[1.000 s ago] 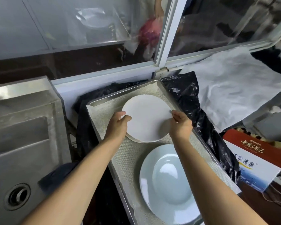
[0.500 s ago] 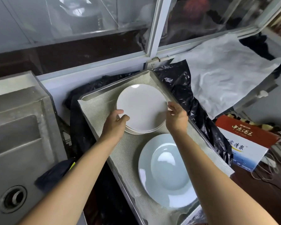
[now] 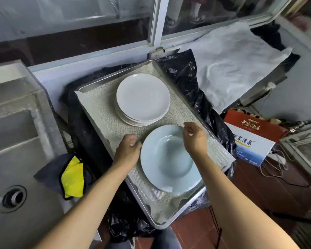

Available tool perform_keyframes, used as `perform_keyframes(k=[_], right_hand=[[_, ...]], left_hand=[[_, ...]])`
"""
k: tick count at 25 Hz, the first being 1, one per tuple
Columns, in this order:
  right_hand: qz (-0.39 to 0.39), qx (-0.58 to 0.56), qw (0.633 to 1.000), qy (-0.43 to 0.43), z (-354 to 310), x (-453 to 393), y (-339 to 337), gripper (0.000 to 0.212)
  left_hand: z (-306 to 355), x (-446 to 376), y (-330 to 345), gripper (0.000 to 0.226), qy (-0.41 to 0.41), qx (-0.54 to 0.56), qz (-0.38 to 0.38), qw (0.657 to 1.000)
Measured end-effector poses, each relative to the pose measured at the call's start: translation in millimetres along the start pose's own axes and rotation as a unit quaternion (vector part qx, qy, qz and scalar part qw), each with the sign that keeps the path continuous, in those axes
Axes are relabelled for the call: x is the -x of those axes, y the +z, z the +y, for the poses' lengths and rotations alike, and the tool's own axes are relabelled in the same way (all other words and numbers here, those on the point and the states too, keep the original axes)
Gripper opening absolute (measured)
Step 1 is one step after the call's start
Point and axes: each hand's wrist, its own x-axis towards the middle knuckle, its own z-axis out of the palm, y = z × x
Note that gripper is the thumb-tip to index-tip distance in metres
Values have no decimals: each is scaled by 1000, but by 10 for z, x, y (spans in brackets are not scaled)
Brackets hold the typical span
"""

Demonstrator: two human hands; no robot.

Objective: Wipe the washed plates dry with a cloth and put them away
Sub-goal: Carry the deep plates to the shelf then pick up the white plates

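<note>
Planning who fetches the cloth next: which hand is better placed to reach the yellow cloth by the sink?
Left, probably. The left hand hangs empty at the tray's sink-side edge, nearer the yellow cloth. The right hand hovers over the deep plate, farther away.

A stack of white plates (image 3: pixel 143 97) sits at the far end of a cloth-lined tray (image 3: pixel 180 215). Both hands, left (image 3: pixel 127 150) and right (image 3: pixel 194 139), hover empty beside a larger plate (image 3: pixel 169 164).
</note>
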Motion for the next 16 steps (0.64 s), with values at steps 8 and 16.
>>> perform_keyframes(k=[8,16], right_hand=[[-47,108,987,-109,655,48,-190,49],[-134,72,983,-101,994,-105,-306,70]], left_hand=[[-363,483,538,49,-83,-48,76,993],[-518,727,992,44,-128,16,176,976]])
